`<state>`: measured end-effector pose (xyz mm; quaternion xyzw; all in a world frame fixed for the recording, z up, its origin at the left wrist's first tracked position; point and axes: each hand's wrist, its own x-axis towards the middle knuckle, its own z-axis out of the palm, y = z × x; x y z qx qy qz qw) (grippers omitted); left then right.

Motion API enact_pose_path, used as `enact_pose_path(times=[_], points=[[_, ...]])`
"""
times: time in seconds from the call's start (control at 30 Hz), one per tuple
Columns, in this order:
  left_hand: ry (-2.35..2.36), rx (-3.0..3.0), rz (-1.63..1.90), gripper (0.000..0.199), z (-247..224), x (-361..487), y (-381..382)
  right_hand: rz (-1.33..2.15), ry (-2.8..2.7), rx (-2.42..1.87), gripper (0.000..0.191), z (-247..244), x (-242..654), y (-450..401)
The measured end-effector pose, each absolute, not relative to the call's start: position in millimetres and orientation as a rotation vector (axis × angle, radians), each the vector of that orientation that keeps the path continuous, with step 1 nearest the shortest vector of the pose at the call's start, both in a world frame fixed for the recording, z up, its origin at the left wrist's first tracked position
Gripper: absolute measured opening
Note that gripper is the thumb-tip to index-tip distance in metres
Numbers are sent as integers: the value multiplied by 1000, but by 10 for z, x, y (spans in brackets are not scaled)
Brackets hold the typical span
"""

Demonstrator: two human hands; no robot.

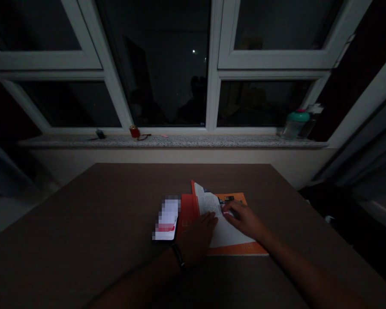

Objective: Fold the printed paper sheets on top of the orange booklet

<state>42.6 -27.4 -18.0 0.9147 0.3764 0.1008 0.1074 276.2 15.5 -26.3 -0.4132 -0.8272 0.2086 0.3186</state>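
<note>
An orange and red booklet (234, 249) lies on the dark wooden table, with a white printed page (225, 234) across it and a red cover part raised at the top left. My left hand (199, 236) rests flat on the left part of the page, a dark band round its wrist. On the page's right side, my right hand (242, 218) has its fingers bent together around something small and reddish that I cannot make out. A lit phone (167, 219) with a blurred screen lies just left of the booklet.
The brown table (116, 193) reaches to the wall below the window. On the speckled sill (186, 140) stand a small red jar (134, 131), a small dark object (100, 134) and a bottle with a teal lid (296, 124). Dark items lie beyond the table at the right.
</note>
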Motion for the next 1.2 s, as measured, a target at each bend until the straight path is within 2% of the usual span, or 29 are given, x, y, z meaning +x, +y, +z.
enact_pose_path(times=[0.1,0.23,0.4,0.83,1.03,1.2], points=[[989,2642,362,52,-146,297,-142,558,-2259,-988,13,-263,2718,119],[1057,2599,329,55,-42,115,-18,588,-2322,-959,26,-267,2724,129],[1033,2593,329,66,-2,66,3,559,-2342,-1001,26,-258,2786,160],[1084,2580,356,71,-35,82,35,439,-2441,-971,21,-238,2777,115],[1061,2586,370,65,-46,75,49,417,-2455,-952,19,-223,2757,105],[1055,2617,429,33,-63,60,72,386,-2476,-983,20,-195,2750,82]])
